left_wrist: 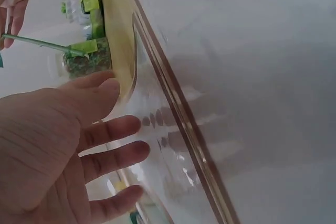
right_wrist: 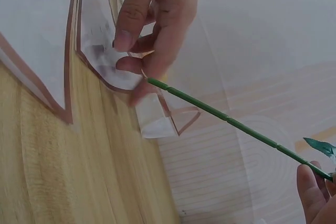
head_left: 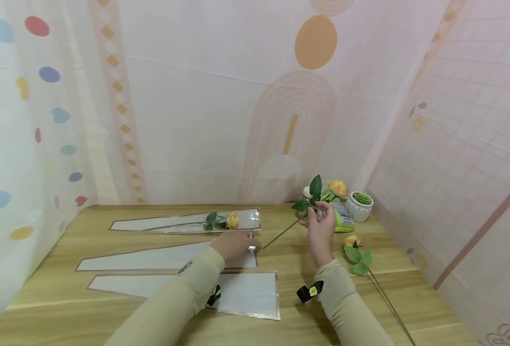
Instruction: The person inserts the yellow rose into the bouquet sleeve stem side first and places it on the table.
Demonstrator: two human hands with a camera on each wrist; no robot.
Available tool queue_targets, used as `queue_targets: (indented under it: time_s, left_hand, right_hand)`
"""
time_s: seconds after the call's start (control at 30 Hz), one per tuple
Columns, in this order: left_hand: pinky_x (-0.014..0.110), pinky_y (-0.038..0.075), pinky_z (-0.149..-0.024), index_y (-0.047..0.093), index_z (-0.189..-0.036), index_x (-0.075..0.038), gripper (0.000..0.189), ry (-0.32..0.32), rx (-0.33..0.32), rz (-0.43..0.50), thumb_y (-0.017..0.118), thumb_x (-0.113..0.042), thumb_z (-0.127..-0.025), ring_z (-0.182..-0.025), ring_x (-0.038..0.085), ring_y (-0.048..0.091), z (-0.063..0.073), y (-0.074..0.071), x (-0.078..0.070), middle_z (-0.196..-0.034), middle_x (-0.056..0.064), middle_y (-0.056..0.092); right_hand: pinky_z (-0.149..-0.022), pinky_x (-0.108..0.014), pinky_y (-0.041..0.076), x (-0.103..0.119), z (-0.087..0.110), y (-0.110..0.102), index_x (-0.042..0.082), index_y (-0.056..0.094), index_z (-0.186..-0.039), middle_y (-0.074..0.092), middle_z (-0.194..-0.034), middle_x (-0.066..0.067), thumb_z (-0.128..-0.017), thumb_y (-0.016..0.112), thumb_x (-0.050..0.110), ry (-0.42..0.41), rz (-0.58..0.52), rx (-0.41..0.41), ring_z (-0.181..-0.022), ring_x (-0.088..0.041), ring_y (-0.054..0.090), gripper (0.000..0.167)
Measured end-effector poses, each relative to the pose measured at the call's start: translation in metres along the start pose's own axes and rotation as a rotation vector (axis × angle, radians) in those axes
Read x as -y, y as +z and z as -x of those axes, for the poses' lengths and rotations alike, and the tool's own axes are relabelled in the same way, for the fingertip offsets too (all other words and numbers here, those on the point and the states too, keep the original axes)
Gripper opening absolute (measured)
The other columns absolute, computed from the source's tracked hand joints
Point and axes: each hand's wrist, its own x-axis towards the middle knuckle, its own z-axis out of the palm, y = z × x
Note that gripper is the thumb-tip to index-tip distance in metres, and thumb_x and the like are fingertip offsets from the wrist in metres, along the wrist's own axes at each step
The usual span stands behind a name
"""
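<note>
My right hand [head_left: 321, 230] pinches the green stem [head_left: 282, 233] of an artificial yellow rose [head_left: 337, 188] just below its leaves; the bare stem end slants down to the left. In the right wrist view that stem [right_wrist: 228, 121] points toward my left hand. The left hand [head_left: 235, 244] is over the wide end of the middle flower sleeve [head_left: 168, 256], a tapered white one with a brown border. In the left wrist view its fingers [left_wrist: 118, 156] are spread, fingertips right at the sleeve's clear film [left_wrist: 173, 166], and hold nothing.
Behind, another sleeve [head_left: 255, 218] has a yellow rose [head_left: 232, 220] lying along it. A third sleeve [head_left: 250, 293] lies nearer, partly under the left forearm. At right are another yellow rose [head_left: 358, 257], a potted succulent [head_left: 360, 207] and a green-and-white package [head_left: 344, 218].
</note>
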Motion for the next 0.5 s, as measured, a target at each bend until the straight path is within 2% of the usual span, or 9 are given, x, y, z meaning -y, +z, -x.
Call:
queue_targets:
  time_s: [0.1,0.2,0.3,0.4,0.5]
  left_hand:
    - [0.039,0.053,-0.09,0.075,-0.116,-0.022,0.021,-0.023,0.031,0.081,0.07,-0.019,-0.097,-0.103,0.02,0.065,-0.004,0.001,0.0,-0.109,0.002,0.069]
    - [0.04,0.052,-0.089,0.073,-0.106,-0.017,0.015,-0.073,0.03,0.145,0.075,-0.024,-0.094,-0.101,0.02,0.063,-0.006,0.002,0.0,-0.107,0.002,0.066]
    - [0.043,0.053,-0.084,0.067,-0.102,-0.014,0.03,-0.12,0.005,0.17,0.081,-0.036,-0.087,-0.103,0.027,0.061,-0.006,0.004,-0.002,-0.109,0.008,0.063]
    - [0.048,0.054,-0.085,0.064,-0.109,-0.008,0.051,-0.182,-0.013,0.168,0.08,-0.049,-0.084,-0.111,0.037,0.058,-0.005,0.009,-0.006,-0.12,0.016,0.06]
    - [0.051,0.055,-0.085,0.062,-0.118,-0.004,0.065,-0.258,-0.02,0.157,0.077,-0.057,-0.083,-0.123,0.043,0.052,-0.006,0.013,-0.013,-0.131,0.021,0.056]
  right_hand:
    - [-0.065,-0.029,0.058,0.0,-0.001,-0.002,-0.001,0.047,-0.122,0.052,-0.131,-0.016,-0.101,0.054,-0.004,-0.001,-0.006,-0.004,-0.078,-0.011,0.066,0.022]
    - [-0.063,-0.027,0.058,0.001,-0.002,-0.004,0.001,0.047,-0.121,0.051,-0.133,-0.015,-0.102,0.055,-0.003,0.0,-0.005,-0.012,-0.078,-0.013,0.065,0.021]
    - [-0.065,-0.03,0.059,0.002,-0.003,-0.005,0.002,0.048,-0.12,0.051,-0.134,-0.014,-0.101,0.055,-0.003,0.008,0.001,-0.016,-0.078,-0.014,0.065,0.021]
    - [-0.067,-0.035,0.06,0.002,-0.002,-0.005,0.002,0.048,-0.12,0.052,-0.134,-0.013,-0.101,0.055,-0.003,0.022,0.012,-0.016,-0.078,-0.012,0.066,0.021]
    - [-0.067,-0.034,0.06,0.001,-0.002,-0.005,0.002,0.048,-0.121,0.053,-0.134,-0.014,-0.101,0.055,-0.003,0.031,0.014,-0.02,-0.078,-0.011,0.067,0.021]
